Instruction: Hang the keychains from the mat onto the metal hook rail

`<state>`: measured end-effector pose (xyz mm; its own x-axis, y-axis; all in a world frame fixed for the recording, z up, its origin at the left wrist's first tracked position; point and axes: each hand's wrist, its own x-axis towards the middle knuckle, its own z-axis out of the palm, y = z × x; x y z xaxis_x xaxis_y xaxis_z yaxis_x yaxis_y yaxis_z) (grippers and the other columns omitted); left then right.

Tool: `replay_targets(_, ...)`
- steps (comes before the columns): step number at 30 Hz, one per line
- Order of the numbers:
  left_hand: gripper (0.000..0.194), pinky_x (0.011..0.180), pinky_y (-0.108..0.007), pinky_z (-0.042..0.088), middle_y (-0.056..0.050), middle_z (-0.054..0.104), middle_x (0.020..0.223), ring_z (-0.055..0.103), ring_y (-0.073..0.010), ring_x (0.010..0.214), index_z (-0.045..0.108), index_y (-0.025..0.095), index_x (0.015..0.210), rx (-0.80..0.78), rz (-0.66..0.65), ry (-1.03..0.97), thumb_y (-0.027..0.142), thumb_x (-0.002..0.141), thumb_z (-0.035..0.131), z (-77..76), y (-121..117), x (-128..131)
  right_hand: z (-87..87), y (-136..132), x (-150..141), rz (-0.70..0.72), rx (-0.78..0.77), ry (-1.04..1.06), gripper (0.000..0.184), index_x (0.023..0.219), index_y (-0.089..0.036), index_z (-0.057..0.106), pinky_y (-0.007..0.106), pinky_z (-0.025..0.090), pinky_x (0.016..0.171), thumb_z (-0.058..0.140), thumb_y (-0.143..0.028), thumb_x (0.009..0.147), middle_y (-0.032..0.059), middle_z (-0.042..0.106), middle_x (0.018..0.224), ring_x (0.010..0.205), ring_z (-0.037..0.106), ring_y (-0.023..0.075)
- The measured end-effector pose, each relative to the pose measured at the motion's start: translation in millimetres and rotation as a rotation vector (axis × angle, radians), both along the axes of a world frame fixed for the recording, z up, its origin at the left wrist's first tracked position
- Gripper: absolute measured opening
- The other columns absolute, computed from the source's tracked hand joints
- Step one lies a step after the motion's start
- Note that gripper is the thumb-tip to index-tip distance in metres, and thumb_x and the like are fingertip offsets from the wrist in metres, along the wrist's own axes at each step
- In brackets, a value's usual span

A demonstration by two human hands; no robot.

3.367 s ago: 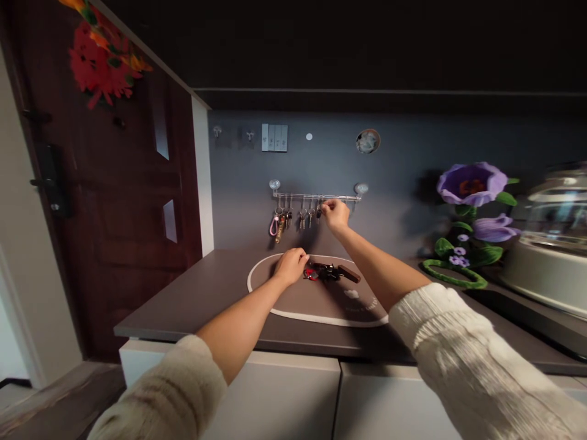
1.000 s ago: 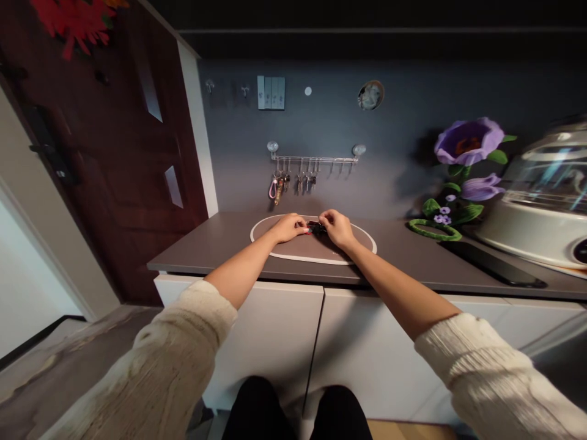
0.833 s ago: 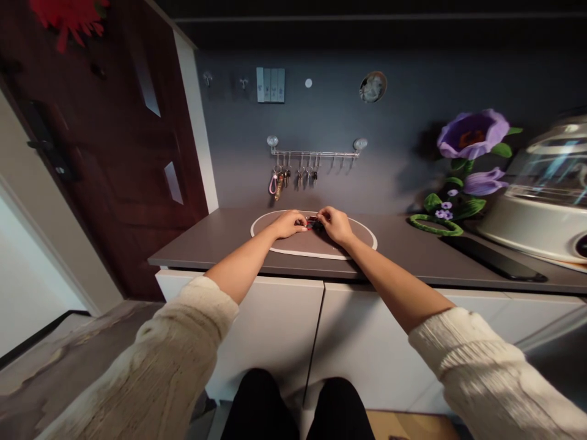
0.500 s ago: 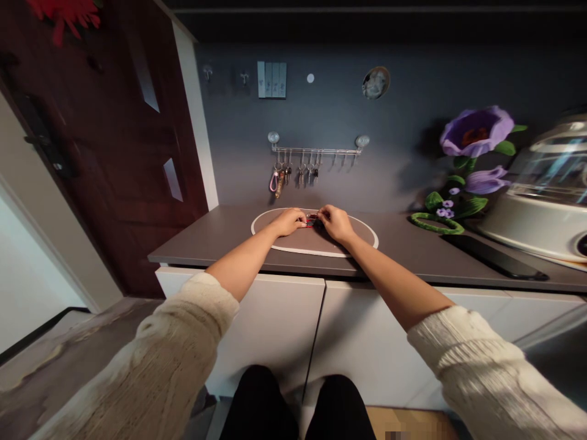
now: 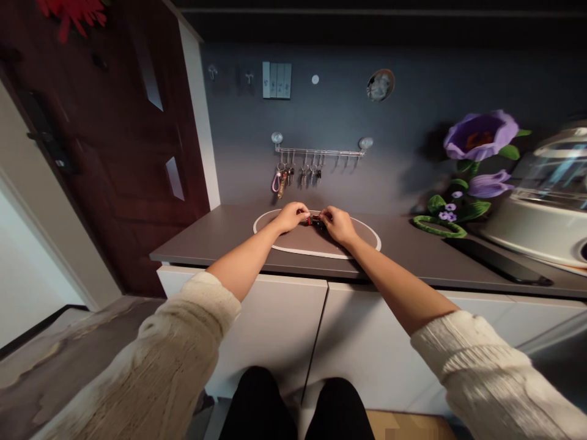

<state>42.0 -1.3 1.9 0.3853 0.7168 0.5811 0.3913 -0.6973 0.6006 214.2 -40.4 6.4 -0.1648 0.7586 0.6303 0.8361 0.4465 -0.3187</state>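
Note:
Both my hands are over an oval mat (image 5: 316, 247) with a pale rim. Between them is a small bunch (image 5: 313, 220) with red, dark and metallic parts, which looks like keys; its details are too small to make out. My left hand (image 5: 291, 217) pinches the bunch's left side, by the red part, with thumb and fingertips. On the other side, the closed fingers of my right hand (image 5: 338, 223) grip its darker part. The fingers partly cover the bunch.
A wall rail (image 5: 321, 151) holds several hooks, some with keys (image 5: 282, 181). To the right are a purple flower ornament (image 5: 481, 135), a dark phone-like slab (image 5: 499, 261) and a cream appliance (image 5: 541, 226). White cabinet doors (image 5: 270, 318) lie below the counter (image 5: 197, 232).
My left fingers have shifted slightly up on the bunch, and its red part now looks more compact. My right hand keeps its grip. The whole view has shifted slightly.

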Motion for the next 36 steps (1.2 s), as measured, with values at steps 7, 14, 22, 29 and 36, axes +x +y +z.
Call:
replay_targets(7, 0.015, 0.071, -0.025, 0.040, -0.001, 0.062, 0.073, 0.050, -0.0102, 0.068, 0.062, 0.012, 0.075, -0.162, -0.009, -0.237, 0.025, 0.070, 0.057, 5.2, -6, 2, 0.3, 0, -1, 0.033, 0.035, 0.025, 0.016, 0.082, -0.017, 0.060, 0.026, 0.039, 0.069, 0.046, -0.023, 0.080, 0.0067, 0.065, 0.081, 0.074, 0.056, 0.0162)
replay_targets(14, 0.021, 0.066, -0.025, 0.040, -0.001, 0.062, 0.071, 0.050, -0.0095, 0.064, 0.063, 0.013, 0.078, -0.317, -0.077, -0.393, 0.031, 0.067, 0.062, 6.0, -6, 3, 1.4, 0, -5, 0.112, 0.068, 0.093, 0.019, 0.086, -0.018, 0.060, 0.027, 0.040, 0.072, 0.044, -0.027, 0.081, 0.0056, 0.065, 0.083, 0.074, 0.056, 0.0153)
replay_targets(22, 0.026, 0.066, -0.025, 0.041, -0.002, 0.065, 0.077, 0.053, -0.0104, 0.068, 0.065, 0.015, 0.079, -0.379, -0.137, -0.464, 0.036, 0.063, 0.067, 4.6, -2, 3, 4.0, -3, -12, 0.202, 0.031, 0.145, 0.021, 0.087, -0.018, 0.061, 0.027, 0.041, 0.074, 0.045, -0.031, 0.081, 0.0043, 0.065, 0.085, 0.075, 0.057, 0.0145)
replay_targets(29, 0.030, 0.068, -0.026, 0.042, -0.003, 0.066, 0.076, 0.056, -0.0106, 0.067, 0.066, 0.014, 0.079, -0.451, -0.224, -0.501, 0.037, 0.060, 0.070, 5.5, -4, 5, 4.4, -2, -14, 0.231, -0.001, 0.239, 0.021, 0.085, -0.018, 0.061, 0.027, 0.043, 0.072, 0.048, -0.034, 0.080, 0.0039, 0.066, 0.082, 0.073, 0.058, 0.0141)
replay_targets(36, 0.036, 0.072, -0.028, 0.043, -0.006, 0.067, 0.081, 0.059, -0.0121, 0.071, 0.067, 0.014, 0.084, -0.521, -0.288, -0.537, 0.037, 0.057, 0.073, 3.7, -2, 6, 0.4, 6, -13, 0.295, -0.037, 0.385, 0.022, 0.081, -0.017, 0.061, 0.028, 0.045, 0.072, 0.051, -0.037, 0.077, 0.0040, 0.065, 0.081, 0.074, 0.058, 0.0144)
